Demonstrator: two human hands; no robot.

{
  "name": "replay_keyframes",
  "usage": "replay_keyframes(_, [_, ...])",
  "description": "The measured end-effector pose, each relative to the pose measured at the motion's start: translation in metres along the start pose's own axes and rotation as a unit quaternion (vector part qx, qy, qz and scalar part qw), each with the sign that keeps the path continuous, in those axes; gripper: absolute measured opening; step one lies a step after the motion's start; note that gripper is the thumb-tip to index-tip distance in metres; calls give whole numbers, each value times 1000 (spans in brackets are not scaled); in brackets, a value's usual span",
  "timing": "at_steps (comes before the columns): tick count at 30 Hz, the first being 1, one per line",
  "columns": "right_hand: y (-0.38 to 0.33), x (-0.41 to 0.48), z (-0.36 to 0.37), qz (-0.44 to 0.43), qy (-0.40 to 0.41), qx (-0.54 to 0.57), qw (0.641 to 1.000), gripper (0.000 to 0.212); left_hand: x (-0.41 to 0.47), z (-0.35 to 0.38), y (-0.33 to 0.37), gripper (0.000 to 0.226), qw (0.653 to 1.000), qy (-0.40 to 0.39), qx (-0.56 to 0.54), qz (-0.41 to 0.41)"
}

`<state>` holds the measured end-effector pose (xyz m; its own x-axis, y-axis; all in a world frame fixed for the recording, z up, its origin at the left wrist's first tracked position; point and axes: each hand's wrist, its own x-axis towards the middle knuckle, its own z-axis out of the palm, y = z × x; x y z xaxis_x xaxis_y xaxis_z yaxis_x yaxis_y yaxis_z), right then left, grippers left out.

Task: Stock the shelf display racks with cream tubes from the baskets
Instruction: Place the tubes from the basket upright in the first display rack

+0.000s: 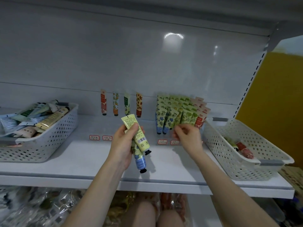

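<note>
left hand is gripping two cream tubes.
right hand is curling its fingers beside the displayed green tubes; whether they are pinching one, cannot tell.

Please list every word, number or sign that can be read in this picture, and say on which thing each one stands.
"YING": on the blue-and-yellow flowered tube in the left hand; letters before it unclear.
Pale yellow tube: barcode and recycling sign; print too small.
Red-framed shelf labels: blurred.
</note>
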<state>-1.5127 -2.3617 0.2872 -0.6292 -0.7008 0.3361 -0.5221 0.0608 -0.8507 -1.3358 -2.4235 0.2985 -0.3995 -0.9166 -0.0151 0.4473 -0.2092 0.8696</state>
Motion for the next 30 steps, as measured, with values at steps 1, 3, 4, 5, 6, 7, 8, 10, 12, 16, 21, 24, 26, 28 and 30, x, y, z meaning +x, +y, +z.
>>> replay_keyframes(1, [7, 12, 0, 6, 8, -23, 1000, 14, 1, -3, 1, 9, 1000, 2, -1, -2])
replay_keyframes(3, [16, 30, 2, 25, 14, -48, 998, 18, 3, -8, 1, 7, 1000, 9, 4, 0])
replay_keyframes(4, [18, 36, 5, 33, 17, -54, 998, 22, 5, -10, 2, 7, 1000, 13, 7, 0])
replay_keyframes(5, [19, 41, 8, 34, 18, -60, 997, 26, 6, -12, 2, 7, 1000, 16, 7, 0])
replay_keyframes(6, [19, 47, 12, 30, 17, -65, 997, 28, 7, -13, 2, 7, 1000, 17, 6, 0])
replay_keyframes(7, [18, 51, 15, 28, 14, -72, 997, 31, 9, -14, 2, 7, 1000, 18, 6, 0])
replay_keyframes(8, [17, 56, 18, 32, 9, -81, 996, 32, 10, -16, 2, 7, 1000, 19, 5, -1])
replay_keyframes(10, [15, 62, 22, 42, 1, -100, 994, 32, 12, -17, 1, 7, 1000, 22, 4, -3])
replay_keyframes(12, [13, 67, 24, 45, -8, -116, 992, 28, 14, -17, 1, 7, 1000, 22, 1, -5])
replay_keyframes(16, [12, 70, 25, 36, -17, -143, 989, 22, 15, -17, -1, 8, 1000, 22, -1, -8])
replay_keyframes(21, [10, 69, 23, 24, -20, -157, 987, 21, 15, -15, -3, 7, 1000, 26, 11, -7])
replay_keyframes(24, [10, 68, 24, 24, -20, -155, 987, 22, 15, -14, -4, 7, 1000, 26, 8, -7])
replay_keyframes(26, [10, 68, 24, 25, -22, -157, 987, 22, 15, -13, -3, 7, 1000, 26, 6, -8])
replay_keyframes(28, [10, 68, 25, 24, -22, -157, 987, 24, 15, -13, -4, 7, 1000, 26, 7, -10])
replay_keyframes(30, [10, 69, 25, 24, -23, -158, 987, 24, 15, -14, -4, 7, 1000, 24, 11, -10])
